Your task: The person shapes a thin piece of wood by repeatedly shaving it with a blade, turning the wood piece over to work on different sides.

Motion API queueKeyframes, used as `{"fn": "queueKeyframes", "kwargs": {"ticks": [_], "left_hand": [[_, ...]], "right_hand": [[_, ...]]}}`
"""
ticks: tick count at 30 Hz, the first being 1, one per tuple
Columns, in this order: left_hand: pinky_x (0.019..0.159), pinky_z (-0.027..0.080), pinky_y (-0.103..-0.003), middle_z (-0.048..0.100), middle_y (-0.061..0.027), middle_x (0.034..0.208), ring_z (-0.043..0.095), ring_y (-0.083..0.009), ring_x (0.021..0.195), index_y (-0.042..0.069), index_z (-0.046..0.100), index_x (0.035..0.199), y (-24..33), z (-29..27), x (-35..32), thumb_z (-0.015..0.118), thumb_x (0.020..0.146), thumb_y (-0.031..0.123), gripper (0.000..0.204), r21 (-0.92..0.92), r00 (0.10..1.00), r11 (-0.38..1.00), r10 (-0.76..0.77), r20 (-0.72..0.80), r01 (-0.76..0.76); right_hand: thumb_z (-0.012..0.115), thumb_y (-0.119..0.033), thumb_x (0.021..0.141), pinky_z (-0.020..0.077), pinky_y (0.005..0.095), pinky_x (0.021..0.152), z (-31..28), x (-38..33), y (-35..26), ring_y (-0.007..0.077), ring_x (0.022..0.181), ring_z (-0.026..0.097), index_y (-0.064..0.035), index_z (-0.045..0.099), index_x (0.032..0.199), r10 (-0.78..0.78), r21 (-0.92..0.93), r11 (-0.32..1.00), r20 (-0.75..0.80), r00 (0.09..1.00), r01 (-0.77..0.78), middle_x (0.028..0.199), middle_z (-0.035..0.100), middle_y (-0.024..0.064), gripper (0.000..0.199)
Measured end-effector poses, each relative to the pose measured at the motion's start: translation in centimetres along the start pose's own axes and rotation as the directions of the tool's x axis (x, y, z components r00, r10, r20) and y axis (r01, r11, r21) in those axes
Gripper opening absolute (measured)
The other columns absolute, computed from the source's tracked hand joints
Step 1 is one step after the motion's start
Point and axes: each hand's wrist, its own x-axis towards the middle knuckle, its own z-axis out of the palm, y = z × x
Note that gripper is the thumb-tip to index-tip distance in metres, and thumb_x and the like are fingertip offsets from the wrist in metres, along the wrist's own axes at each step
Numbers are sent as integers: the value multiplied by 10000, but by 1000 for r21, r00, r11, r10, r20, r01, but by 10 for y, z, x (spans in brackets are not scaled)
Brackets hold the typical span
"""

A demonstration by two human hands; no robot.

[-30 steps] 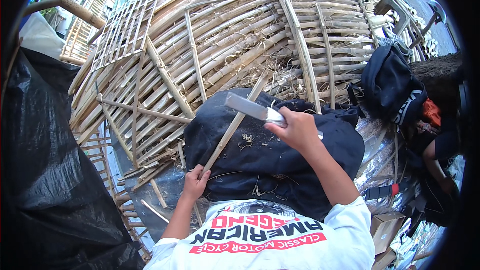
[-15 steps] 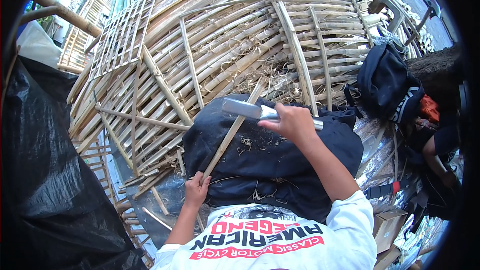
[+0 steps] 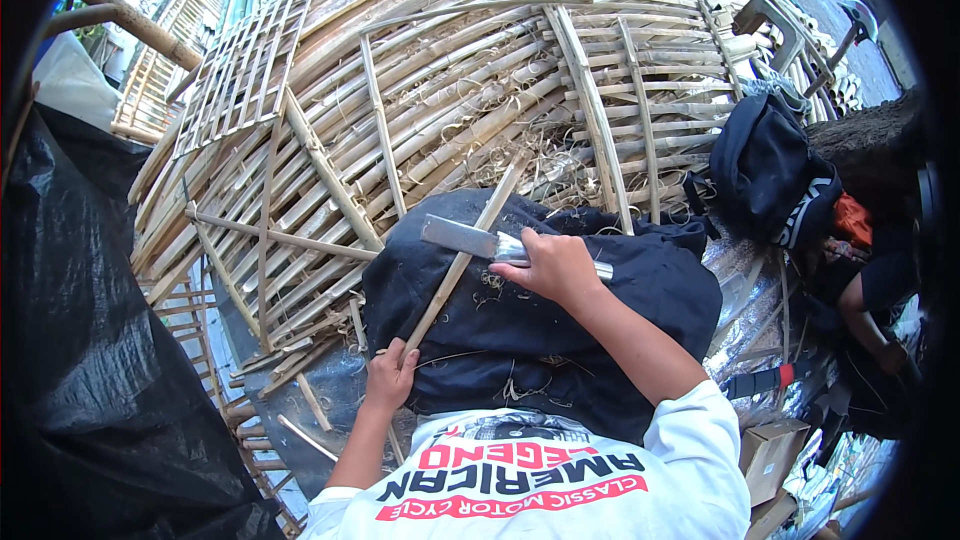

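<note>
Stacked bamboo frames wall off everything ahead; a black tarp closes the left, a black backpack the right. Passage remains only over the dark cloth across the lap.

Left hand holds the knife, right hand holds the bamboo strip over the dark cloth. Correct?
No, the hands are swapped. In the head view the right hand holds the knife, and the left hand holds the bamboo strip, over the dark cloth.

Bamboo strip in left hand, knife in right hand
</note>
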Motion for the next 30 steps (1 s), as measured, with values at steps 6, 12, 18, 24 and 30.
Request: {"fn": "queueKeyframes", "kwargs": {"ticks": [6,12,18,24,30], "left_hand": [[544,436,-510,565,-240,640,615,-461,685,32,491,860,-12,4,3,563,985,273,281,-1,998,999,40,50,-40],[523,438,-503,569,-232,637,616,-453,669,40,489,849,-19,10,7,576,980,265,275,0,996,996,94,4,-94],[519,438,-504,575,-223,638,619,-446,668,40,489,840,-12,12,9,592,972,266,280,33,993,993,112,-37,-110],[509,437,-506,572,-219,628,610,-449,647,46,491,832,-10,10,9,609,961,251,270,67,986,987,148,-73,-143],[503,437,-504,558,-223,611,616,-443,634,41,488,827,-13,12,11,614,958,229,261,31,985,986,165,-59,-163]], "right_hand": [[608,-710,802,530,399,522,14,6,-9,307,552,668,-48,597,709,-100,26,995,-22,995,100,597,648,144,669],[616,-782,726,500,371,475,6,17,9,257,518,654,-72,583,688,-187,-157,971,-23,982,181,565,618,89,712],[654,-768,709,506,387,509,-23,40,58,252,543,663,-85,561,727,7,-235,972,-91,996,-28,589,630,75,690],[636,-716,781,527,434,549,-11,20,31,312,582,677,-64,577,768,129,-66,988,-167,977,-142,618,646,125,655],[648,-698,783,537,432,544,12,-4,-14,331,599,687,-56,597,778,-3,42,999,-37,999,5,636,660,163,643]]}}
